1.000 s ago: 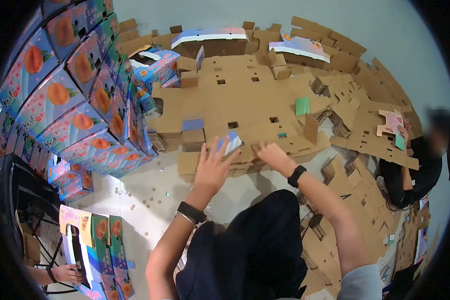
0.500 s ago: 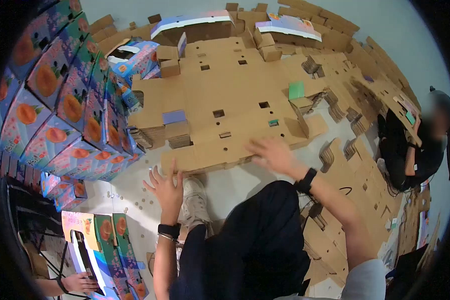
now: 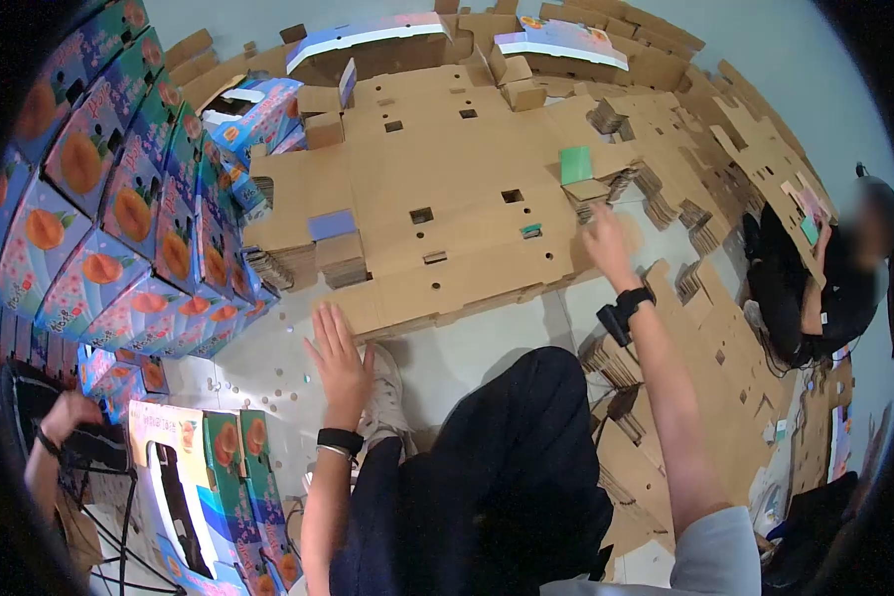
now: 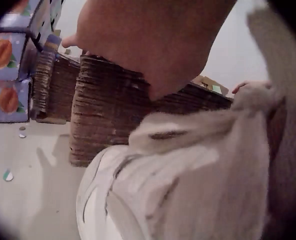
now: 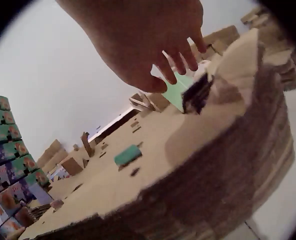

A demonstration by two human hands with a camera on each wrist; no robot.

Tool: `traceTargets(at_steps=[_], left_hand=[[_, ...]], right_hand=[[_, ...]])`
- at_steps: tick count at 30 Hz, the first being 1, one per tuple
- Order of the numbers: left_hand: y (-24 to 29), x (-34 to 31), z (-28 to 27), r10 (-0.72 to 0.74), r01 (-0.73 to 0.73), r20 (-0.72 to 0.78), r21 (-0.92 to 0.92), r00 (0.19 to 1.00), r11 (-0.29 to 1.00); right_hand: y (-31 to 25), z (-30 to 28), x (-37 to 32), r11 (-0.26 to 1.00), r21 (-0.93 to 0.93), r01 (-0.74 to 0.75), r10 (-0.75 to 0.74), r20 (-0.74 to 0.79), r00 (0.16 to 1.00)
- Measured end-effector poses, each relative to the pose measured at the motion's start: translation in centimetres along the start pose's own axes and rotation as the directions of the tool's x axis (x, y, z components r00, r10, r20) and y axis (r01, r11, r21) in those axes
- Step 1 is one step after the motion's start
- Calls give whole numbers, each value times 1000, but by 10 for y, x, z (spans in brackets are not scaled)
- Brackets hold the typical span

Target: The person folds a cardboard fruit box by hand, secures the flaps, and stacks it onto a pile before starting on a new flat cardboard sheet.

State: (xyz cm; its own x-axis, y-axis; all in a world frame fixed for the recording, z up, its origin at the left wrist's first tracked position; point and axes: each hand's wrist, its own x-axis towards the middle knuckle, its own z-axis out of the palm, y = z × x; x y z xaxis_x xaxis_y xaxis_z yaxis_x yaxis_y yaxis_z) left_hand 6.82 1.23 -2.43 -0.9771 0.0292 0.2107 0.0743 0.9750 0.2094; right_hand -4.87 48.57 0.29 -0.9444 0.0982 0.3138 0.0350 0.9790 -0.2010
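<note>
A thick stack of flattened cardboard box blanks [image 3: 487,219] lies in front of me, brown side up. My left hand [image 3: 343,363] is at its near left corner with fingers straight and spread. In the left wrist view, that hand [image 4: 143,40] overlaps the layered edges of the stack [image 4: 105,115]. Over at the right end, my right hand [image 3: 609,243] is close to a cut-out and a green flap [image 3: 575,164]. The right wrist view shows the right hand's fingers [image 5: 163,70] extended and apart above the cardboard, holding nothing.
Printed peach boxes [image 3: 99,209] are piled high at left. More flat cardboard [image 3: 705,387] covers the floor at right, where a seated person [image 3: 815,288] holds a sheet. Another person's hand [image 3: 68,415] is beside upright boxes [image 3: 238,497] at lower left.
My left hand has moved left from a blue-and-white flap to the near corner; that flap no longer stands up. My right hand has moved to the right end. The seated person's sheet has been raised.
</note>
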Motion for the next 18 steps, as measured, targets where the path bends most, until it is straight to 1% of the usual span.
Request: traceTargets(at_steps=[2, 3, 4, 5, 6, 7, 8, 9, 10, 11, 12, 13, 14, 15, 16, 17, 18], left_hand=[[-3, 4, -6, 40, -40, 5, 172, 999, 984], [-7, 9, -10, 31, -33, 14, 176, 999, 984], [-9, 19, -14, 108, -112, 31, 181, 994, 977], [-9, 28, -17, 185, -190, 49, 176, 982, 966], [-8, 37, -22, 176, -183, 57, 161, 983, 970], [-7, 48, -26, 209, -224, 109, 145, 972, 964], [-8, 57, -25, 244, -264, 154, 127, 957, 956], [-10, 65, -22, 307, -319, 92, 155, 947, 935], [-14, 69, -20, 300, -310, 91, 144, 950, 940], [-20, 73, -19, 305, -316, 138, 64, 942, 946], [-21, 77, -21, 314, -317, 183, -16, 932, 948], [-24, 80, -18, 307, -308, 186, -28, 933, 951], [-28, 83, -15, 309, -301, 146, -74, 940, 951], [-30, 84, -13, 306, -294, 105, -117, 946, 949], [-32, 86, -11, 294, -281, 105, -124, 950, 952], [-33, 88, -10, 316, -306, 80, -115, 945, 945], [-34, 88, -10, 338, -331, 55, -102, 940, 938]], right_hand=[[-17, -28, 34, 996, 75, 38, -32, -75, 997], [-25, -38, 52, 996, 25, 80, -79, -40, 996], [-30, -47, 68, 992, -30, 124, -124, 0, 992], [-37, -54, 79, 991, -38, 130, -129, 17, 991], [-51, -59, 89, 974, -93, 205, -203, 31, 979], [-56, -61, 102, 948, -149, 282, -278, 44, 960], [-58, -59, 116, 942, -163, 292, -288, 50, 956], [-60, -53, 129, 872, -307, 381, -386, 46, 921], [-61, -47, 138, 775, -440, 454, -478, 62, 876], [-60, -41, 145, 767, -443, 464, -484, 76, 872], [-62, -37, 151, 748, -486, 453, -472, 90, 877], [-62, -34, 154, 727, -527, 440, -460, 102, 882], [-62, -32, 154, 719, -529, 451, -466, 115, 877], [-61, -29, 154, 748, -554, 364, -289, 222, 931], [-60, -27, 154, 757, -592, 277, -100, 314, 944], [-59, -26, 153, 751, -593, 290, -110, 321, 941], [-58, -26, 150, 746, -601, 287, -143, 276, 950]])
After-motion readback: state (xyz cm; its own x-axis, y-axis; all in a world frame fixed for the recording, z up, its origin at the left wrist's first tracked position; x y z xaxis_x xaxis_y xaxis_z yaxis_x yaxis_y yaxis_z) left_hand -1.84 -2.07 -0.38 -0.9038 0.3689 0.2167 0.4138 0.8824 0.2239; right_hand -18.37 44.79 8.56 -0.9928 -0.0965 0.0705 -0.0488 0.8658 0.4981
